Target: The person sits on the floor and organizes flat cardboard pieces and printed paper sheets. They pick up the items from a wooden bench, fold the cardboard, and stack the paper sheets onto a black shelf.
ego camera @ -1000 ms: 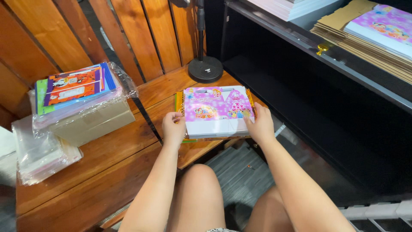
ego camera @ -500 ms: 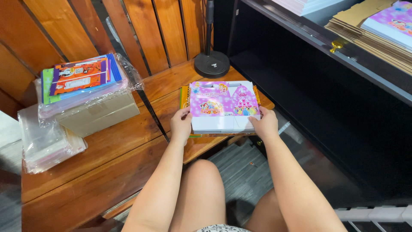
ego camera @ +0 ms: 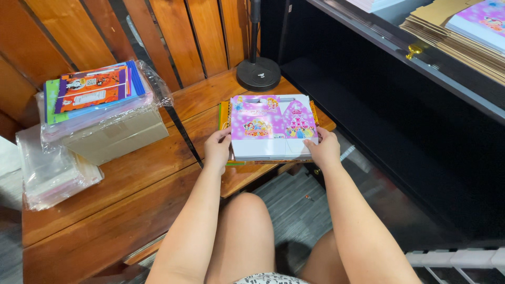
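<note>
While clamped between left fingers (ego camera: 223, 138) and right fingers (ego camera: 319, 138), pink flat pack (ego camera: 273, 126) squared atop stack on counter (ego camera: 121, 184); wrapped bundle (ego camera: 97, 113) well left, seemingly untouched.

Bright, even light; sharp; soft shadows

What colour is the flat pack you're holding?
Pink and purple cartoon print on top, white lower strip: the flat pack, clearest in the head view.
</note>
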